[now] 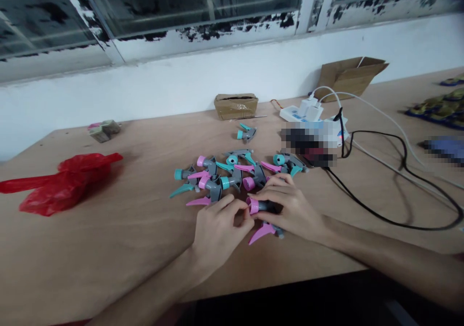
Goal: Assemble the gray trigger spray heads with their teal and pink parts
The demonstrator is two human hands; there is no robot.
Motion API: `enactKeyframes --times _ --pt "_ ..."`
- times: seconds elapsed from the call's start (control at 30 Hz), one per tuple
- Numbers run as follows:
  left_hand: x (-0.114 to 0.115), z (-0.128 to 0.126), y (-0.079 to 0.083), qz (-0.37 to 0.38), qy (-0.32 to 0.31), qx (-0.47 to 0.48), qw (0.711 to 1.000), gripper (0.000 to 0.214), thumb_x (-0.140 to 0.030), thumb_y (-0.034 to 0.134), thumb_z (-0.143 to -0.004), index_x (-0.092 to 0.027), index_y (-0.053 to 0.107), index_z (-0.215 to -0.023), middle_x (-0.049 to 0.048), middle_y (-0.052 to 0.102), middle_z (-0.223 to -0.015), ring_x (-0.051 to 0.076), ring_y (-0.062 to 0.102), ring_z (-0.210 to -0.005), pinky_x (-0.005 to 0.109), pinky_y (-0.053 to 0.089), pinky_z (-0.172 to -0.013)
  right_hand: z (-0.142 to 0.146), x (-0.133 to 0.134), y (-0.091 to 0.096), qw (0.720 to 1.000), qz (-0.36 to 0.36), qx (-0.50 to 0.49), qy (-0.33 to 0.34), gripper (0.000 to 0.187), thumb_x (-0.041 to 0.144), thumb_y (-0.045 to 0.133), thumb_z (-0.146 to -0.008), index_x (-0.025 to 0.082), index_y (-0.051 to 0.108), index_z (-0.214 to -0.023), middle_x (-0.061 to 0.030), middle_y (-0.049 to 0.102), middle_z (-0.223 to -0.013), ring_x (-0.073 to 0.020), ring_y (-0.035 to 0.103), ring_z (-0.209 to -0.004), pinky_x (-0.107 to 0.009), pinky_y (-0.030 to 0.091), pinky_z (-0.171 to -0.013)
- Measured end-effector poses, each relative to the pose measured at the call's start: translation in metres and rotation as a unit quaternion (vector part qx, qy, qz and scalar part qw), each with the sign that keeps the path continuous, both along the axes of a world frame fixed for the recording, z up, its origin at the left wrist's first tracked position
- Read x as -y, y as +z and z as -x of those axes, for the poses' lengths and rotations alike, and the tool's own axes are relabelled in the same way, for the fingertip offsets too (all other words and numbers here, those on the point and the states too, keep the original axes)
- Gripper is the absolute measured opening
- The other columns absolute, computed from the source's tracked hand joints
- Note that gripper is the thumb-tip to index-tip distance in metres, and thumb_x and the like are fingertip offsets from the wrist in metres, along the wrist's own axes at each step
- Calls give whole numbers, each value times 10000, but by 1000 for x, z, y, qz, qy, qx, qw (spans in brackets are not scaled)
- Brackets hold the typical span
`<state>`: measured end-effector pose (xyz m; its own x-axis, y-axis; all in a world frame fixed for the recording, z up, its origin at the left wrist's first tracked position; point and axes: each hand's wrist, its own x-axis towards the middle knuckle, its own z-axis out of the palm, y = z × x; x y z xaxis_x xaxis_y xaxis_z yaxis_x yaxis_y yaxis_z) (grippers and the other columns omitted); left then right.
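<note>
My right hand (pixel 290 207) is closed round a grey trigger sprayer head with a pink collar (pixel 254 205), whose open end faces left. At that opening, the thumb and forefinger of my left hand (pixel 222 222) are pinched together; whatever they hold is too small or hidden to make out. Under my right hand lies another sprayer head with a pink trigger (pixel 263 233). Just beyond my hands is a loose cluster of several grey sprayer heads (pixel 213 186), some with pink and some with teal collars and triggers. A teal-collared sprayer head (pixel 247 133) lies apart, farther back.
A red plastic bag (pixel 72 181) lies on the table's left. Small blocks (pixel 104 130) and a cardboard box (pixel 236 106) stand toward the wall. At right are a power strip (pixel 300 115), looping cables (pixel 402 159), an open carton (pixel 348 77) and a blurred dark object (pixel 311 144).
</note>
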<state>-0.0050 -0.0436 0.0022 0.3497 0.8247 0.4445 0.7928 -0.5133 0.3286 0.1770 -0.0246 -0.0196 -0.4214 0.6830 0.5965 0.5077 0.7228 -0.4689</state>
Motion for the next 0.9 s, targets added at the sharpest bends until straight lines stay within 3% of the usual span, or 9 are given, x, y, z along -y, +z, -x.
enactKeyframes --times 0.17,0.23,0.3,0.4,0.53,0.67,0.8,0.9 --pt "-16 16 12 19 80 82 993 100 -184 563 -709 -178 616 -625 -60 344 -488 80 340 -456 216 286 -486 -1 1 2 999 29 -15 -39 274 374 704 -679 205 638 -884 13 669 -757 -150 575 -763 -374 364 -849" --pt "-20 20 16 111 49 151 981 120 -232 551 -743 -178 630 -670 -57 364 -489 83 344 -460 208 282 -466 0 2 2 999 37 -29 -25 280 366 707 -677 208 631 -896 5 674 -799 -157 585 -807 -381 375 -867" --pt "-21 20 19 218 -21 196 956 152 -264 536 -770 -173 644 -714 -37 470 -534 91 406 -499 203 313 -473 0 2 2 998 44 -50 6 296 352 708 -678 213 620 -925 -1 676 -853 -162 589 -865 -386 389 -887" --pt "-20 16 22 298 -83 211 927 171 -259 528 -781 -163 649 -708 1 586 -639 112 486 -578 217 370 -525 0 2 3 994 56 -90 40 330 323 704 -689 214 605 -985 -20 672 -929 -169 584 -942 -379 431 -885" --pt "-18 15 23 290 -84 200 932 160 -242 533 -785 -168 645 -697 -9 562 -608 104 462 -552 211 347 -502 -1 2 4 989 66 -125 42 334 301 698 -698 228 601 -1009 -31 670 -961 -181 583 -981 -400 454 -887" --pt "-19 16 21 266 -87 156 947 159 -259 552 -790 -183 659 -700 -41 445 -525 86 352 -490 207 258 -452 -1 1 4 989 55 -121 61 343 300 706 -688 225 603 -1006 -30 677 -945 -182 593 -959 -407 456 -886" --pt "-16 16 19 204 -57 139 967 116 -272 591 -772 -192 644 -706 -62 316 -523 79 312 -485 208 246 -460 -1 1 2 989 63 -118 56 338 303 711 -683 212 607 -991 -33 675 -932 -178 593 -941 -384 461 -864" --pt "-13 13 18 152 -41 129 979 61 -247 623 -744 -190 619 -722 -67 304 -543 74 331 -491 202 264 -472 -1 0 2 990 59 -116 60 337 313 709 -684 206 606 -986 -34 678 -920 -176 593 -928 -369 461 -839"
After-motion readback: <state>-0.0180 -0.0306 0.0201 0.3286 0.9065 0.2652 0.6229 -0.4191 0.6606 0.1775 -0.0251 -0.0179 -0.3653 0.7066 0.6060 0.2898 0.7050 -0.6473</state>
